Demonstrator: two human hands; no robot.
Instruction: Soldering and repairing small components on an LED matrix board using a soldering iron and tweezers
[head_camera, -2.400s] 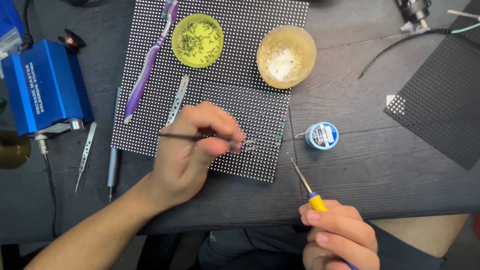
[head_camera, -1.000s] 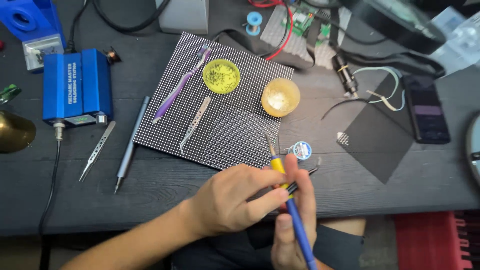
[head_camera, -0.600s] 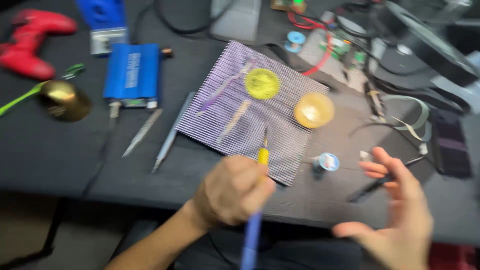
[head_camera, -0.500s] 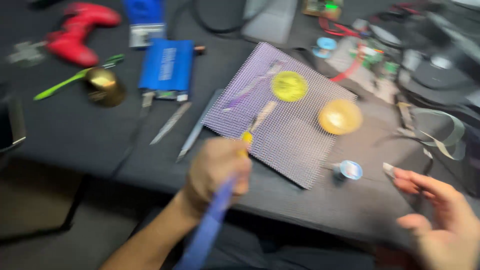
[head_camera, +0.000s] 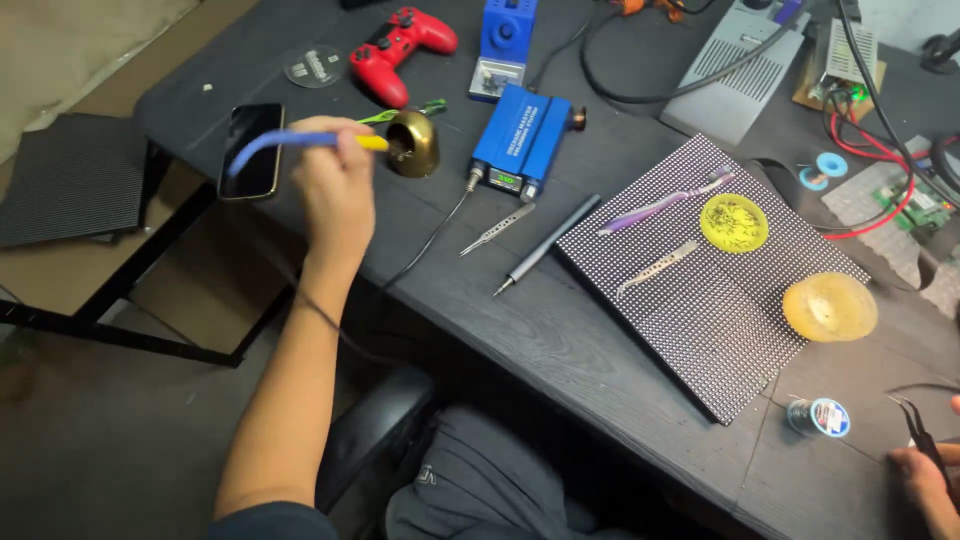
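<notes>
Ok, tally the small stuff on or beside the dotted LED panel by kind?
Round tins: 2 – yellow-green tin, amber tin
Silver tweezers: 2 – on panel, left of panel
Purple brush: 1
Grey pen tool: 1
Total: 6

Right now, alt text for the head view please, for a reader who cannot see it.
The left hand holds a blue-and-yellow-handled soldering iron with its tip at a round brass tip-cleaner holder on a dark wooden table. The right hand, at the frame's lower right edge, holds thin black tweezers near a perforated black LED panel.
</notes>
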